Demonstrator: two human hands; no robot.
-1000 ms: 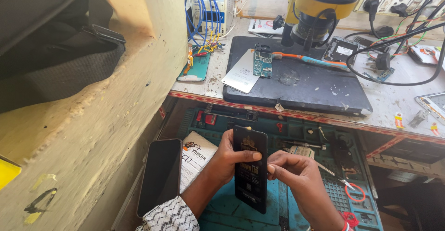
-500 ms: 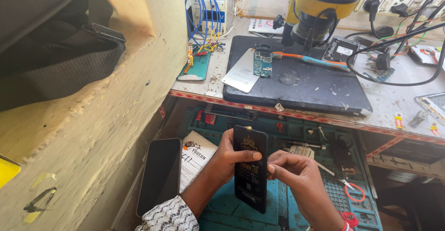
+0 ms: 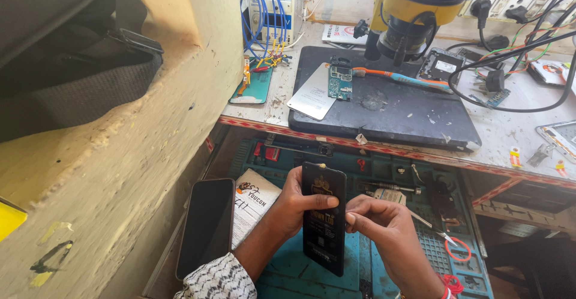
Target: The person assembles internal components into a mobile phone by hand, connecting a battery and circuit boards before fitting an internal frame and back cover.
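Observation:
A flat black rectangular phone part (image 3: 324, 218), a screen or panel with gold print on it, is held upright over the teal work mat (image 3: 384, 173). My left hand (image 3: 294, 206) grips its left edge with the thumb across the face. The fingertips of my right hand (image 3: 381, 224) pinch at the panel's right edge near its middle. A slim metal tool (image 3: 429, 224) sticks out to the right from behind that hand.
A black phone (image 3: 207, 227) leans at the left beside a white booklet (image 3: 255, 200). On the bench above lie a black mat (image 3: 384, 104) with a green circuit board (image 3: 339, 83), an orange toothbrush (image 3: 396, 77), a microscope (image 3: 414, 11) and tangled cables (image 3: 516, 53). A yellow wall (image 3: 150, 125) stands at the left.

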